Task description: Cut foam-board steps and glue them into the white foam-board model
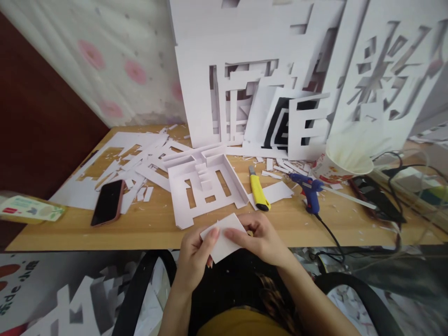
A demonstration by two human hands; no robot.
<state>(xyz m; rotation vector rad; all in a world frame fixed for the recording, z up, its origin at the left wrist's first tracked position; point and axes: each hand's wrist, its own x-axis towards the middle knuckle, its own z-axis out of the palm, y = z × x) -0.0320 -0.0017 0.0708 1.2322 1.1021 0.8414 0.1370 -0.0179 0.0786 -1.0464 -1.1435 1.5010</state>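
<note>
A small white rectangular board piece [226, 246] is held between both hands above my lap, just in front of the table edge. My left hand [194, 254] grips its left side, thumb on top and fingers beneath. On its right side, my right hand [261, 237] pinches it the same way, thumb pressed flat on the surface. Just beyond the hands lies a white cut-out character [229, 198] with raised strips glued along some edges. A yellow utility knife [258, 189] rests to the right of it. Farther right lies a blue glue gun [311, 191] with a glue stick in its back.
A phone [108, 203] and white offcuts [154, 154] lie on the wooden table [147, 235] at left. Large white cut-out boards [199, 42] lean at the back. A paper tub [345, 161] of glue sticks stands right, near tangled cables [392, 163]. Chair armrests [129, 298] flank me.
</note>
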